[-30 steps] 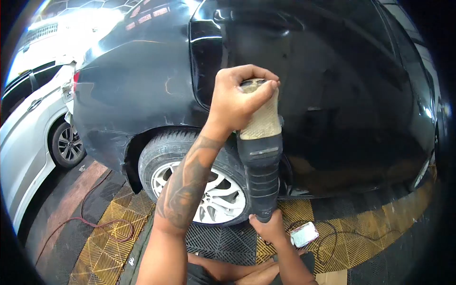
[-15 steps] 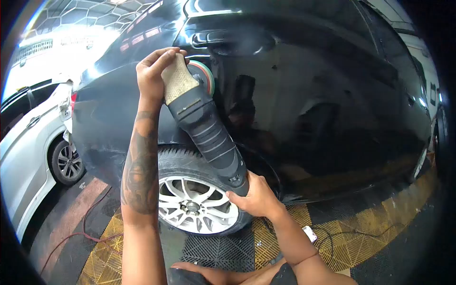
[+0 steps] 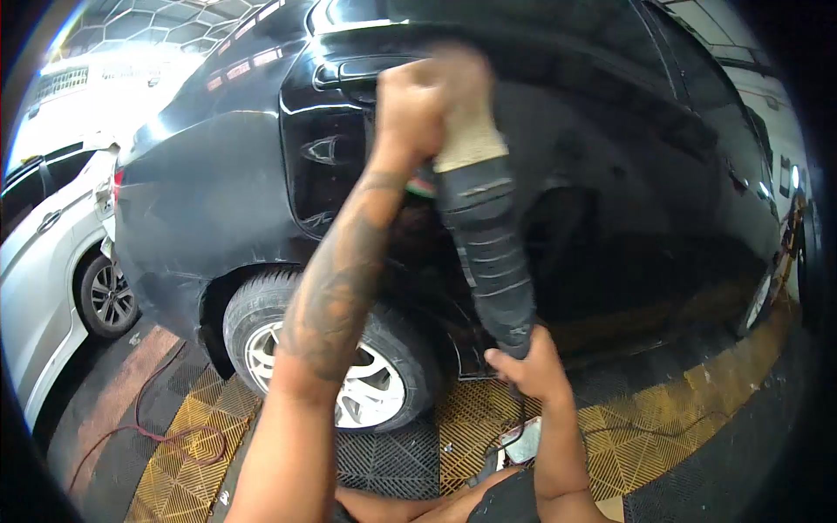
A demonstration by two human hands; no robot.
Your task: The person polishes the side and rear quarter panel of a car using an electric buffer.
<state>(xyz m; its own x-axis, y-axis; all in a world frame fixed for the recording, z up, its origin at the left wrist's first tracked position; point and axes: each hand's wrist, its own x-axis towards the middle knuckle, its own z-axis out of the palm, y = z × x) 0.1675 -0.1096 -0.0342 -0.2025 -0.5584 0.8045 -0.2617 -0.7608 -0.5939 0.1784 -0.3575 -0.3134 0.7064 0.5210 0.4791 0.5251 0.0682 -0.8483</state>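
Observation:
A black polisher (image 3: 490,235) with a cream cloth-like cover (image 3: 471,122) on its head is held upright against the side of a dark car (image 3: 628,227). My left hand (image 3: 411,105), blurred by motion, is closed on the covered head. Down at the lower end, my right hand (image 3: 536,370) wraps round the handle. Only a red and green edge of the polishing pad (image 3: 422,186) shows beside my left wrist; the rest is hidden. The car's door handle (image 3: 366,68) lies just behind my left hand.
A wheel with white spokes (image 3: 377,388) stands below left, partly behind my left forearm. A white car (image 3: 52,253) is parked at the left. A dark red hose (image 3: 144,427) and a pale flat object (image 3: 521,440) lie on the yellow and black floor tiles (image 3: 645,436).
Both hands have carried the polisher to the right across the dark car's side. The head has also risen a little and the tool stands more upright. My view has shifted slightly.

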